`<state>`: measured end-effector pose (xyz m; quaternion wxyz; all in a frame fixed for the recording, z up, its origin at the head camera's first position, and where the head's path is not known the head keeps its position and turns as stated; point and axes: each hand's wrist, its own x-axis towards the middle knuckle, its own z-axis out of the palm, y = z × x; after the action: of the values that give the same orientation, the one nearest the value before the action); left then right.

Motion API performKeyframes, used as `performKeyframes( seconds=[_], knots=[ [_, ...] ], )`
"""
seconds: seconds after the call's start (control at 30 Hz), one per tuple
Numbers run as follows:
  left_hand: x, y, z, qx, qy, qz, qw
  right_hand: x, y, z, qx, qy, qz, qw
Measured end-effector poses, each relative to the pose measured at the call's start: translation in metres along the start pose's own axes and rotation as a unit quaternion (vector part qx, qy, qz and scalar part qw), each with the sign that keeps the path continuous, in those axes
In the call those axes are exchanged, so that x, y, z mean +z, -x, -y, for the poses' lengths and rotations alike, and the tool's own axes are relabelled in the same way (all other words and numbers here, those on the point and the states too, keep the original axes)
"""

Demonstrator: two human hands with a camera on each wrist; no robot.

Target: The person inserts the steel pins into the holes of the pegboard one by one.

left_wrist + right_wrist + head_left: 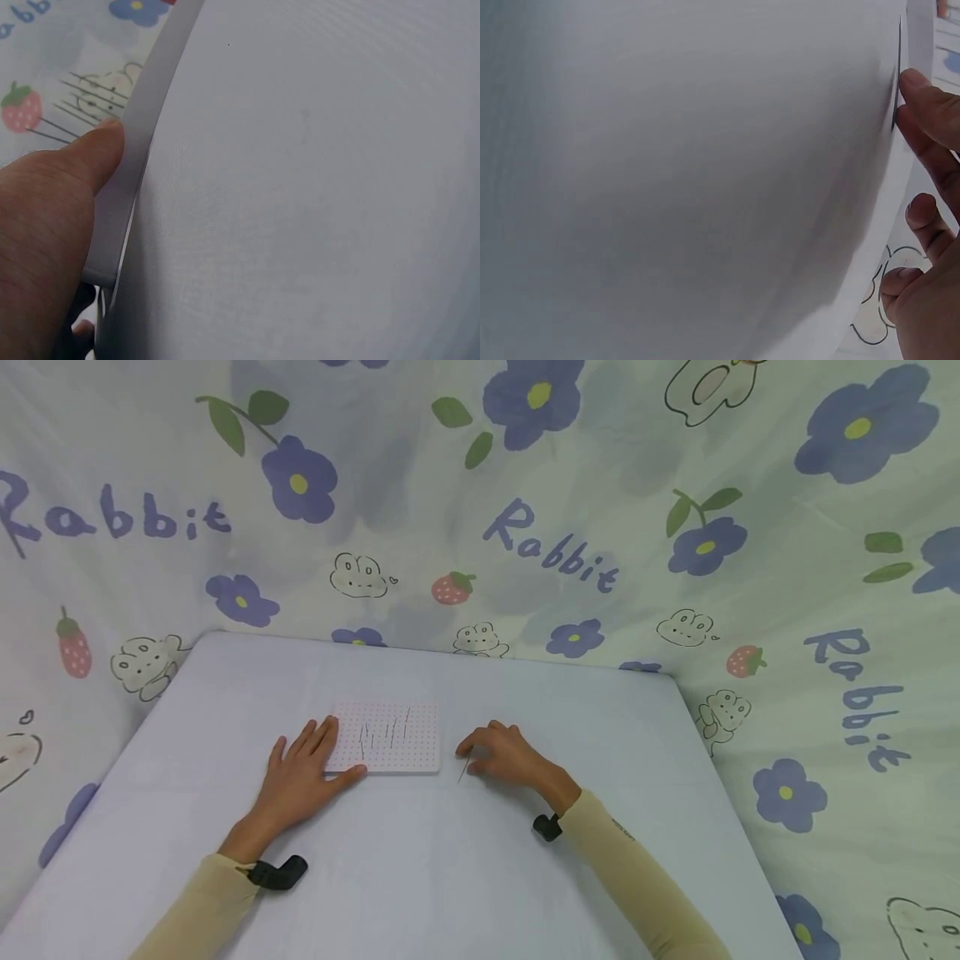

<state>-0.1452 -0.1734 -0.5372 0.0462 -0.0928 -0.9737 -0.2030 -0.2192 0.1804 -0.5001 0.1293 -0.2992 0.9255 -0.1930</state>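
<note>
A white rectangular board (423,760) with a grid of small dots lies on the table. Several thin dark needles (392,733) stand in it; the left wrist view shows a few of these needles (94,97) side by side. My left hand (300,781) rests at the board's left end, fingers spread and nearly straight, with the thumb on the front edge. Just right of the board, my right hand (510,756) pinches one thin needle (464,768) between thumb and index finger. That needle (898,75) appears edge-on at the fingertips in the right wrist view.
The board sits on a white-covered table (450,877). Behind and at the sides hangs a pale curtain (420,510) printed with flowers, rabbits and strawberries. Black wrist cameras (279,872) are strapped over the beige sleeves.
</note>
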Motion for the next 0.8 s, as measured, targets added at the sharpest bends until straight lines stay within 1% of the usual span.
performKeyframes(
  seconds=[0.13, 0.33, 0.8],
  knots=[
    [0.0010, 0.0001, 0.0007, 0.001, 0.001, -0.002, 1.0000, 0.0001, 0.0003, -0.0003, -0.004, 0.020, 0.002, 0.9998],
    [0.0008, 0.0001, 0.0006, 0.002, 0.000, -0.003, 1.0000, 0.0009, 0.0000, -0.0015, 0.006, 0.029, 0.003, 0.9995],
    [0.0000, 0.0004, -0.0002, 0.002, 0.003, -0.004, 1.0000, 0.0058, 0.0012, -0.0089, 0.010, 0.022, -0.008, 0.9997]
  ],
)
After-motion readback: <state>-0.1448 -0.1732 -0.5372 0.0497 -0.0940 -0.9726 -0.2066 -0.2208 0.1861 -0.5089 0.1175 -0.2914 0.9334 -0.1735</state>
